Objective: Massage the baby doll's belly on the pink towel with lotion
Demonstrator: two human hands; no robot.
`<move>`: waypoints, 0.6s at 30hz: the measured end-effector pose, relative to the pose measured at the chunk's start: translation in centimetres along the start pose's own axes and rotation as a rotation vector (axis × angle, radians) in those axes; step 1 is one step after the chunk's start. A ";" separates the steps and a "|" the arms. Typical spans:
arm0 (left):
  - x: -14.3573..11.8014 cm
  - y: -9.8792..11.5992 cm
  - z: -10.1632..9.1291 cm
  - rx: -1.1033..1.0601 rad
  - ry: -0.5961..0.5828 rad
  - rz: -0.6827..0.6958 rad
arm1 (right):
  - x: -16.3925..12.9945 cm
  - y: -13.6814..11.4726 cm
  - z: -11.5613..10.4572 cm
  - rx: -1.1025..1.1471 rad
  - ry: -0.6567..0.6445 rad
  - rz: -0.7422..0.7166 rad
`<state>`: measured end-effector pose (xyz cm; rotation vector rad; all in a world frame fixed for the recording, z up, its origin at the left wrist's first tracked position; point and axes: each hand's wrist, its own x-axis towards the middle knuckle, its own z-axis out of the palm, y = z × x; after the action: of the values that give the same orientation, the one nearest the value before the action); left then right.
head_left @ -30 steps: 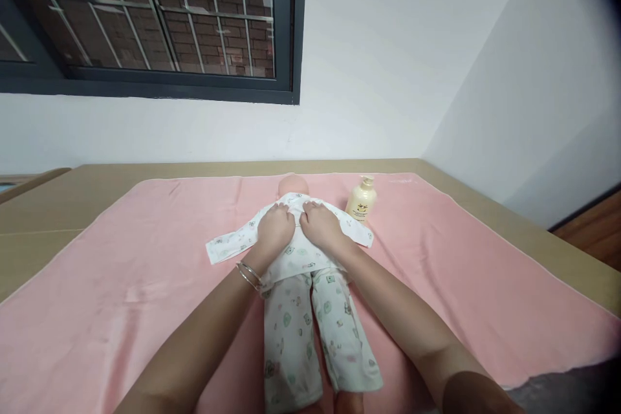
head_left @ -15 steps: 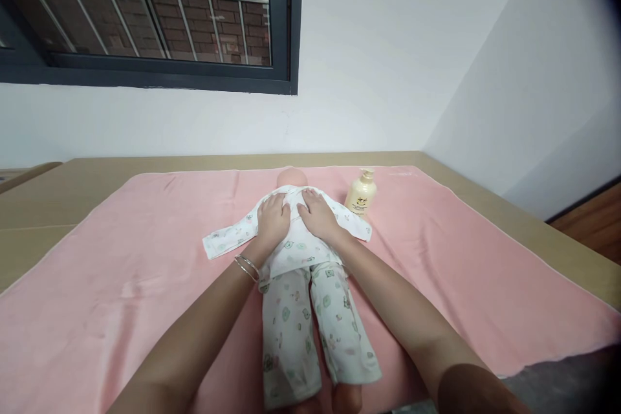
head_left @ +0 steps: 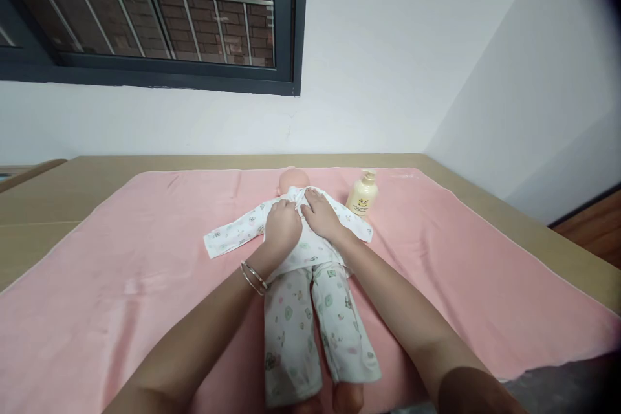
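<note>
A doll (head_left: 294,180) lies on a pink blanket (head_left: 169,272), its bare head toward the wall and its feet toward me. It wears a white printed shirt (head_left: 303,252) with both sleeves spread, and matching trousers (head_left: 292,336). My left hand (head_left: 284,225), with bangles at the wrist, is closed at the upper front of the shirt by the neckline, fingers curled on the cloth. My right hand (head_left: 320,212) lies flat on the other side of the chest, fingers stretched toward the collar. Beside the right sleeve stands a cream pump bottle (head_left: 363,193).
The blanket covers a tan surface (head_left: 53,194) that meets a white wall (head_left: 369,77) at the back. A dark-framed window (head_left: 194,71) with bars is at upper left. Brown wood (head_left: 594,220) shows at the right edge.
My left hand has shifted right toward the middle of the shirt, and its fingers have gone from flat to curled on the cloth. My right hand stays nearly in place.
</note>
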<state>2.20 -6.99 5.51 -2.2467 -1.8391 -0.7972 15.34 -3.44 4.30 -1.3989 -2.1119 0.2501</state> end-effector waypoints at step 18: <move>1.5 -2.4 1.0 -0.172 -0.029 -0.068 | -3.2 -5.8 -1.8 -0.481 0.019 -0.037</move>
<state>0.43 -4.71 4.83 -2.3190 -1.9382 -0.9742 12.72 -9.08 7.25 -1.6105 -2.2722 -0.3068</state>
